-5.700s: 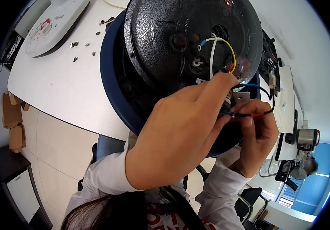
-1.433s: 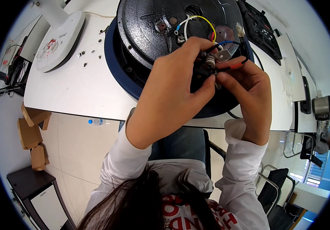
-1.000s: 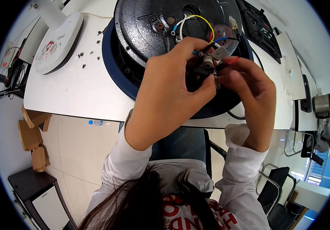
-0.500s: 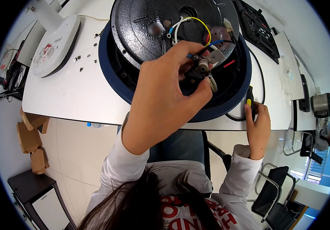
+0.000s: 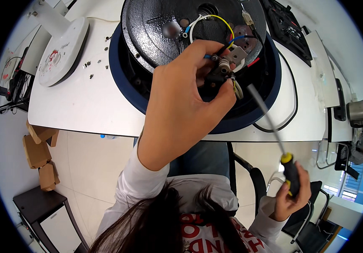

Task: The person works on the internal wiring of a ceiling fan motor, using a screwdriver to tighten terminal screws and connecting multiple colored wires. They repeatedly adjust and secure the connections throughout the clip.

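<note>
My left hand (image 5: 185, 99) pinches a small switch-like part (image 5: 218, 76) with metal terminals and wires, over the front of a black round metal plate (image 5: 160, 38). A metal bracket (image 5: 237, 55) stands up from this part. Blue, yellow and white wires (image 5: 209, 17) arch above the plate. Beneath lies a dark blue round housing (image 5: 124, 86). In my right hand (image 5: 293, 198), off the table's front edge, is a screwdriver (image 5: 290, 170) with a black and yellow handle. Its shaft slants up and left toward the housing's right side. My left fingers hide part of the switch-like part.
Several small screws (image 5: 87, 64) lie on the white table (image 5: 76, 109) to the left, near a white stand base (image 5: 63, 52). An open black tool case (image 5: 289, 33) sits at the back right. A black cable (image 5: 296, 99) curves right of the housing.
My right hand has lifted the screwdriver off the table and drawn it back toward me, tip now pointing at the housing. My left hand keeps its pinch, nearly still.
</note>
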Available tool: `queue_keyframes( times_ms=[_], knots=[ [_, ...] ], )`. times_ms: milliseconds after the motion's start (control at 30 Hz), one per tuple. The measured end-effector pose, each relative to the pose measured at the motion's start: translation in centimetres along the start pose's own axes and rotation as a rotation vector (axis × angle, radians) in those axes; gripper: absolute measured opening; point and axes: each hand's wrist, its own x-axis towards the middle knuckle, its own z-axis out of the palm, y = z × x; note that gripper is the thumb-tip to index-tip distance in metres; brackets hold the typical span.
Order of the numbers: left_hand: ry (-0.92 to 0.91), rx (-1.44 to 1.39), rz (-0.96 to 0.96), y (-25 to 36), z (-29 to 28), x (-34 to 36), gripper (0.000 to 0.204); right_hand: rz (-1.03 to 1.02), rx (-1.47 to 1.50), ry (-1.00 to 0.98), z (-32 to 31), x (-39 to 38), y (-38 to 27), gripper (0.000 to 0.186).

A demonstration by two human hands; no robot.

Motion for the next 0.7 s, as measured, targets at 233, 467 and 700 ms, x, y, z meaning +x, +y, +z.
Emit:
queue_keyframes(
  times_ms=[233, 467, 700],
  knots=[
    [0.019, 0.060, 0.026, -0.05, 0.02, 0.00, 0.037, 0.032, 0.039, -0.007, 0.76, -0.53, -0.15, 0.044],
    [0.015, 0.068, 0.010, -0.05, 0.08, -0.01, 0.037, 0.031, 0.084, -0.011, 0.97, -0.52, -0.08, 0.044],
    [0.011, 0.063, -0.001, -0.05, 0.10, 0.00, 0.036, 0.018, 0.055, -0.030, 0.85, -0.44, 0.01, 0.044]
  ],
)
